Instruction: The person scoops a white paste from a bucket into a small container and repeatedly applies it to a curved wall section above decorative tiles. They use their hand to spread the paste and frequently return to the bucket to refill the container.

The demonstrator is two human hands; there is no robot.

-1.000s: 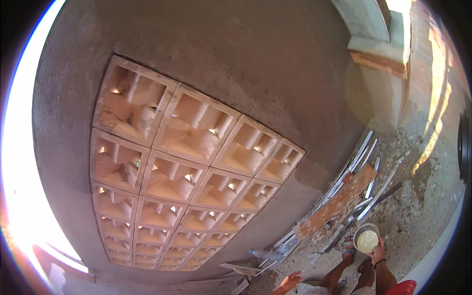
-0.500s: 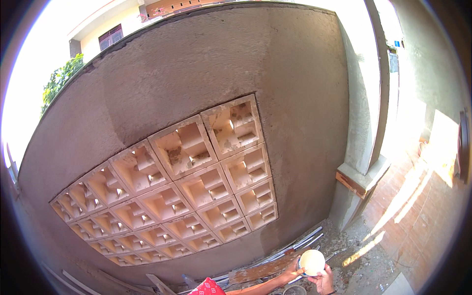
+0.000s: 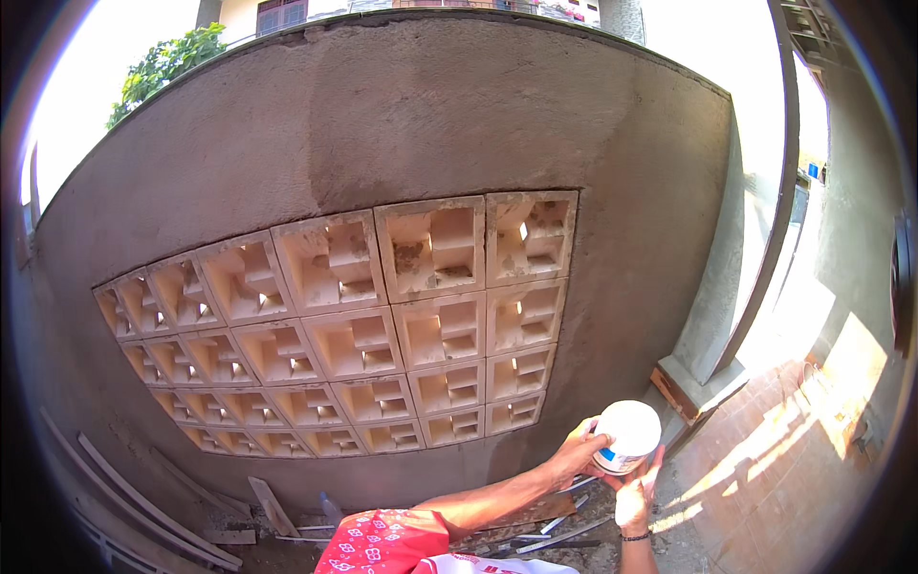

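Observation:
A round white tub [image 3: 629, 430] with a pale top and a blue-marked label is raised in front of me, low and right of middle. My left hand [image 3: 579, 452] grips its left side, the thumb lying across the front; the arm comes from a red patterned sleeve. Below the tub, my right hand [image 3: 633, 496] cups its underside and right side, with a dark bracelet at the wrist. Both hands are closed on the tub. I cannot tell whether the pale top is a lid or the contents.
A plastered wall [image 3: 430, 115] with a grid of pale ventilation blocks [image 3: 435, 247] fills the far side. Timber strips [image 3: 124, 478] and debris lie along its foot. A column base [image 3: 698, 383] stands at right, beside a sunlit tiled floor [image 3: 755, 459].
My hands and the tub have come up higher in view, and more of my arms shows. The view has swung, so the wall and blocks sit further right and more level.

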